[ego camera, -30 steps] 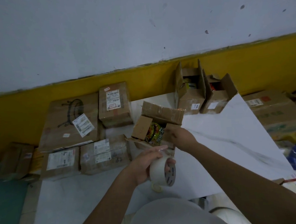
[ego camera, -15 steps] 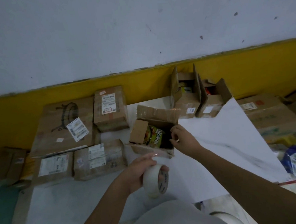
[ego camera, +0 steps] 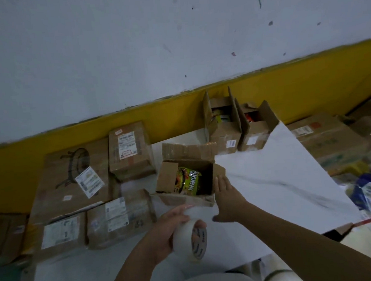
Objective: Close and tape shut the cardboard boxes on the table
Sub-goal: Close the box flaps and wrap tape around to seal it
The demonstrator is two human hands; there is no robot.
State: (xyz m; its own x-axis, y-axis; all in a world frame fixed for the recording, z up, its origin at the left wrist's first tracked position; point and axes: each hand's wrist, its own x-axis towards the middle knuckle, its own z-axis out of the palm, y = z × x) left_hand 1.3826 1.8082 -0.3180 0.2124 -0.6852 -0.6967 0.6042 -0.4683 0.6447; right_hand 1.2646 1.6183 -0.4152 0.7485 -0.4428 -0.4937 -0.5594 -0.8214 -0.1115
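A small open cardboard box (ego camera: 185, 200) sits mid-table with its flaps up and a green and yellow snack packet (ego camera: 188, 181) inside. My right hand (ego camera: 226, 199) lies flat with fingers spread against the box's right side, by the right flap. Nearer to me, my left hand (ego camera: 167, 230) grips a roll of clear packing tape (ego camera: 189, 240) just in front of the box. Two more open boxes (ego camera: 224, 135) (ego camera: 255, 136) stand at the back by the wall.
Closed, labelled boxes lie at left: a large flat one (ego camera: 59, 182), a small one (ego camera: 130, 152), and two front ones (ego camera: 120, 218) (ego camera: 62, 233). A white sheet (ego camera: 280, 178) covers the table. More boxes (ego camera: 323, 138) and bags (ego camera: 369, 185) crowd the right.
My right hand has come out from the box's top and now rests open against its right side. The left hand with the tape stays in front. The view has shifted.
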